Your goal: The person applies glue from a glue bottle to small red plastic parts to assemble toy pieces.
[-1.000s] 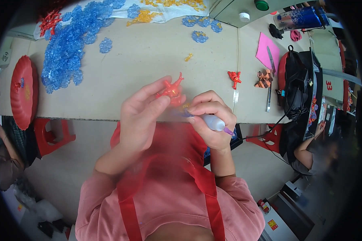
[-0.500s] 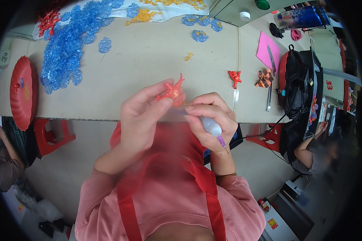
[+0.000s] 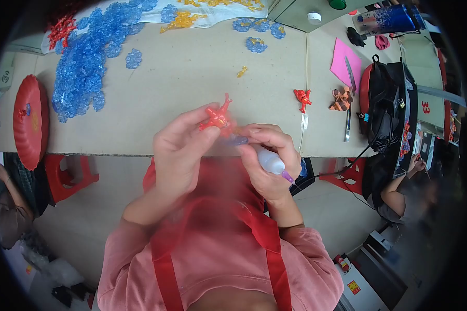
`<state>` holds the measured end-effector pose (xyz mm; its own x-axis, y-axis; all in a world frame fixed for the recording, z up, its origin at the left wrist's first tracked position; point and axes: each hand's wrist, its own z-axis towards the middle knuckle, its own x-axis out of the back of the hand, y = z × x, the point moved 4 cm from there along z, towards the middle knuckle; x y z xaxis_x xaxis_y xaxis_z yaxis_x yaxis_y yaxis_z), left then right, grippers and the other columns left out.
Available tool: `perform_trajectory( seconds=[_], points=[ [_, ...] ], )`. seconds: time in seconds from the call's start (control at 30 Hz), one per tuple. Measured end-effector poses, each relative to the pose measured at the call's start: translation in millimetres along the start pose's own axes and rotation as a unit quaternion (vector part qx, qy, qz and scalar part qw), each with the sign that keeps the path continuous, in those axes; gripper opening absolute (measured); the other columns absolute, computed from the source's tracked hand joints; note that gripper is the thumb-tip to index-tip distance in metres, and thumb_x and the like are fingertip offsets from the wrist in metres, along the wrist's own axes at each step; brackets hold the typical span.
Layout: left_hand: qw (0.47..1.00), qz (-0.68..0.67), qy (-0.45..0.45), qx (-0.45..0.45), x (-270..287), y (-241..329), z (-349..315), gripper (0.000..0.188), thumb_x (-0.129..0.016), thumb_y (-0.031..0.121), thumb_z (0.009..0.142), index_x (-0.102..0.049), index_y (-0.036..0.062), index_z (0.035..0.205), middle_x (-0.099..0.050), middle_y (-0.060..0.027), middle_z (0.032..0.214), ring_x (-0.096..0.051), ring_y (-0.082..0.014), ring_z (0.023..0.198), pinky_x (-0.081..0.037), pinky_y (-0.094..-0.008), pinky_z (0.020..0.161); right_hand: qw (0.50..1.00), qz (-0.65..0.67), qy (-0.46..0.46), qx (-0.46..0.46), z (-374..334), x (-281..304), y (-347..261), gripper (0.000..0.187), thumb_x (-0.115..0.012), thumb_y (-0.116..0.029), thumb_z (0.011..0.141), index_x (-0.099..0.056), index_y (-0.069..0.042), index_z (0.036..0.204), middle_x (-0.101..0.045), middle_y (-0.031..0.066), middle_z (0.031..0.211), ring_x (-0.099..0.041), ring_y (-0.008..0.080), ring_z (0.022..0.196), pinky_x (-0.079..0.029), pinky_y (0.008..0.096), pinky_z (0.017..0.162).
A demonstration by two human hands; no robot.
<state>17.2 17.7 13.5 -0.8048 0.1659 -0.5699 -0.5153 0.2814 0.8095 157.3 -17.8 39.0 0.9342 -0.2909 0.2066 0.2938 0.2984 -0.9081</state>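
Observation:
My left hand [image 3: 179, 147] is closed on a shiny red plastic figure [image 3: 220, 120], its thin limb pointing up, just above the table's front edge. Close beside it, my right hand [image 3: 275, 155] keeps a whitish squeeze bottle [image 3: 270, 159] with a purple needle tip in its palm, the tip pointing down and to the right. Between the thumb and forefinger of that hand a small translucent bluish piece [image 3: 237, 140] shows, partly hidden and blurred. It sits right by the figure's lower side; whether they touch I cannot tell.
Blue translucent pieces [image 3: 80, 78] are heaped at the left, by a red scalloped tray [image 3: 31, 124]. A small red figure [image 3: 302, 98] and a yellow piece [image 3: 242, 71] lie on the table [image 3: 192, 72]. At the right are a pink sheet [image 3: 342, 59] and a black bag [image 3: 381, 114].
The bluish piece at my right fingertips has come into clearer view. Both hands and the red figure have shifted slightly left.

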Motion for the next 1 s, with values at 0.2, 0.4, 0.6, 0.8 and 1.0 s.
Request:
perform_trajectory(
  seconds=[0.2, 0.4, 0.6, 0.8, 1.0],
  points=[
    [0.999, 0.023, 0.025, 0.018, 4.9, -0.2, 0.0, 0.026, -0.05, -0.001, 0.084, -0.052, -0.0058, 0.11, -0.06, -0.0181, 0.102, -0.06, -0.025, 0.096, -0.046, -0.0367, 0.087, 0.99, -0.113, -0.016, 0.08, 4.6, -0.4, -7.8, 0.024, -0.071, 0.007, 0.064, -0.063, -0.003, 0.085, -0.062, 0.0113, 0.085, -0.064, 0.0188, 0.07, -0.052, 0.0248, 0.058],
    [0.999, -0.003, 0.04, 0.027, 2.7, 1.5, 1.9, 0.019, -0.054, -0.005, 0.082, -0.052, -0.0042, 0.101, -0.061, -0.0118, 0.092, -0.058, -0.0166, 0.086, -0.046, -0.0304, 0.078, 0.978, -0.158, -0.042, 0.126, 6.9, 0.5, -12.1, 0.022, -0.072, 0.005, 0.063, -0.064, -0.004, 0.082, -0.061, 0.0096, 0.084, -0.063, 0.018, 0.068, -0.052, 0.0247, 0.055],
    [0.999, -0.02, 0.045, 0.006, 3.0, -0.7, 3.1, 0.013, -0.054, -0.003, 0.081, -0.051, -0.0013, 0.094, -0.06, -0.0099, 0.088, -0.057, -0.0138, 0.081, -0.044, -0.0282, 0.075, 0.988, -0.123, -0.025, 0.089, 7.2, -2.6, -4.2, 0.022, -0.073, 0.001, 0.066, -0.062, -0.005, 0.084, -0.062, 0.0098, 0.085, -0.064, 0.0193, 0.066, -0.052, 0.0255, 0.052],
    [0.999, -0.012, 0.048, 0.007, 2.7, -1.0, 4.2, 0.011, -0.054, -0.003, 0.081, -0.05, 0.0006, 0.091, -0.06, -0.009, 0.087, -0.055, -0.0124, 0.079, -0.043, -0.0274, 0.074, 0.984, -0.133, -0.052, 0.108, 4.2, -2.9, -0.4, 0.025, -0.074, 0.0, 0.065, -0.061, -0.004, 0.086, -0.063, 0.0101, 0.083, -0.064, 0.0185, 0.066, -0.052, 0.0252, 0.052],
    [0.998, -0.003, 0.055, 0.021, 5.9, -3.7, 5.3, 0.009, -0.054, -0.003, 0.081, -0.051, 0.0007, 0.088, -0.06, -0.0086, 0.087, -0.055, -0.0116, 0.078, -0.043, -0.026, 0.073, 0.987, -0.118, -0.033, 0.108, 6.5, -3.9, -4.0, 0.023, -0.073, 0.001, 0.064, -0.062, -0.006, 0.082, -0.061, 0.0091, 0.083, -0.062, 0.0176, 0.065, -0.05, 0.0239, 0.05]
  ],
)
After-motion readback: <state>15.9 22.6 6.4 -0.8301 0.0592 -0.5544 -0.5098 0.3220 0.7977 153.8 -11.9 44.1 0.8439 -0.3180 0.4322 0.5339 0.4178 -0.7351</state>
